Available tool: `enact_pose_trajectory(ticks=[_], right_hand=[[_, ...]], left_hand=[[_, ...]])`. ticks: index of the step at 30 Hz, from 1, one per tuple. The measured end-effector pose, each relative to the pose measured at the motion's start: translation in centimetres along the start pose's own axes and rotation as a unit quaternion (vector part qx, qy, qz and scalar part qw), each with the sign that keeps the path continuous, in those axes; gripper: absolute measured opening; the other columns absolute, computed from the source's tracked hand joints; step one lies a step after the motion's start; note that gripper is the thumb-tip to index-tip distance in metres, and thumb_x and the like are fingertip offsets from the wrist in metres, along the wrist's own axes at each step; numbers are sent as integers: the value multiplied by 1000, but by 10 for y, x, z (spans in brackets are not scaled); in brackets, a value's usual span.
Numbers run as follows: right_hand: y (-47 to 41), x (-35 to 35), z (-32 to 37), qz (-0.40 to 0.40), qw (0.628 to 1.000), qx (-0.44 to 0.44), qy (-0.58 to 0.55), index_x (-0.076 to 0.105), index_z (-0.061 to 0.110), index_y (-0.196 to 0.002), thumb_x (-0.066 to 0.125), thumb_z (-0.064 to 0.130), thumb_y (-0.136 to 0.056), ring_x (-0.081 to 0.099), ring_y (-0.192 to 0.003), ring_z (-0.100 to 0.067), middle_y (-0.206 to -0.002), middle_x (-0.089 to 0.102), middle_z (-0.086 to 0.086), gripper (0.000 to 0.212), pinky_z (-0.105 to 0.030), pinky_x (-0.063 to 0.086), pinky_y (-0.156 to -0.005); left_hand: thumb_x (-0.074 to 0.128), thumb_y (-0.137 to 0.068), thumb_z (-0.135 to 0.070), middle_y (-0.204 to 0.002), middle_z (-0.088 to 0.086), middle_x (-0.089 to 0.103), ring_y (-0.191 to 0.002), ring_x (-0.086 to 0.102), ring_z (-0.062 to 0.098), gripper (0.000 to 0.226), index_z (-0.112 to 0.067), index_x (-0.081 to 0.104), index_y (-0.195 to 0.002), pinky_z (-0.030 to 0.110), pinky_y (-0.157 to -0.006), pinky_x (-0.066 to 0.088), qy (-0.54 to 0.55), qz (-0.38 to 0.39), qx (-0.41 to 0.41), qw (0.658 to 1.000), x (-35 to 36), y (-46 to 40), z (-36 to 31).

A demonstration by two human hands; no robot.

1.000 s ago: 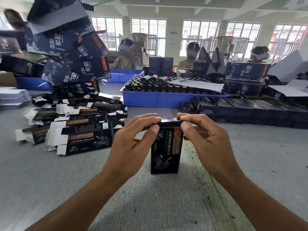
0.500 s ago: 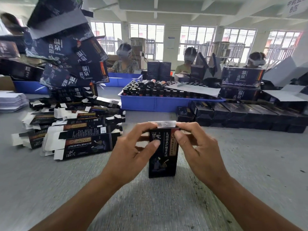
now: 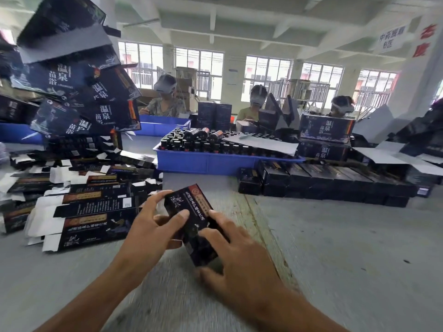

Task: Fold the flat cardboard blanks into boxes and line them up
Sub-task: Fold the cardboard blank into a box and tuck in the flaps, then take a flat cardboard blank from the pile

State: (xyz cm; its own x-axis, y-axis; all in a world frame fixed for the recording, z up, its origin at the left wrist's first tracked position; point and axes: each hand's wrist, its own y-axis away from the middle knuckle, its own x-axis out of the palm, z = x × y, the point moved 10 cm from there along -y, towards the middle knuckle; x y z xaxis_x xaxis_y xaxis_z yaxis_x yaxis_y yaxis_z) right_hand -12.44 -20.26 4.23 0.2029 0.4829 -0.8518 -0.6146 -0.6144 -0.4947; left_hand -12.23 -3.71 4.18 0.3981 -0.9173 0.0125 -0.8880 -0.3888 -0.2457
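- Over the grey worktable [image 3: 335, 248], near its front edge, I hold one folded black carton [image 3: 191, 224] tilted, its top end leaning away to the left.
- My left hand [image 3: 153, 226] grips the carton's left side: fingers curled round the upper edge, thumb pressed on the printed front face.
- My right hand [image 3: 237, 255] grips the lower right part: fingers spread across the front, thumb under the bottom end.
- Whether the carton's bottom touches the table cannot be told; motion blur obscures it.
- Flat carton blanks [image 3: 79, 212] lie heaped to the left, overlapping, well apart from the held carton.
- Finished black boxes [image 3: 335, 180] stand in a row at the right rear, side by side and touching.
- A blue tray of dark bottles [image 3: 215, 161] sits behind centre, just left of that row.
- Three workers in headsets [image 3: 165, 97] sit beyond the tray.
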Motion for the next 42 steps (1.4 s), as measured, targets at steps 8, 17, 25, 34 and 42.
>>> enact_pose_trajectory(ticks=[8,17,25,34,42], right_hand=[[-28,-15,-57,-49,990,127,19,39,35,-141,41,58,-90,51,-122,-14,-157,36,7,56,-34,47,-102],[-127,-24,-164,-42,954,249,163,48,17,-137,42,45,-98,57,-114,-37,-144,52,-10,48,-45,47,-92],[-166,18,-222,53,931,258,252,46,16,-145,43,48,-102,21,-151,-36,-155,43,-10,53,-54,23,-117],[-169,77,-131,57,987,91,119,53,8,-133,45,20,-100,60,-115,-32,-133,60,-12,37,-41,49,-93],[-155,83,-178,128,956,262,30,37,7,-149,41,20,-98,43,-135,-37,-156,34,-13,53,-47,40,-110]], left_hand=[[54,-92,-55,-108,-20,66,-87,66,-8,62,-64,21,-144,28,-80,56,-264,88,69,958,28,14,12],[36,-92,-72,-106,-34,57,-94,53,-13,49,-61,31,-139,16,-86,48,-397,119,130,901,42,8,19],[27,-80,-82,-102,-40,52,-98,47,-20,51,-64,45,-124,11,-90,44,-389,111,133,905,41,-3,29],[15,-68,-89,-100,-40,52,-102,46,-19,66,-62,52,-115,11,-87,45,-403,109,133,899,42,-5,29],[26,-79,-82,-106,-37,57,-104,48,-17,57,-54,62,-113,13,-89,45,-422,119,118,891,46,-1,27]])
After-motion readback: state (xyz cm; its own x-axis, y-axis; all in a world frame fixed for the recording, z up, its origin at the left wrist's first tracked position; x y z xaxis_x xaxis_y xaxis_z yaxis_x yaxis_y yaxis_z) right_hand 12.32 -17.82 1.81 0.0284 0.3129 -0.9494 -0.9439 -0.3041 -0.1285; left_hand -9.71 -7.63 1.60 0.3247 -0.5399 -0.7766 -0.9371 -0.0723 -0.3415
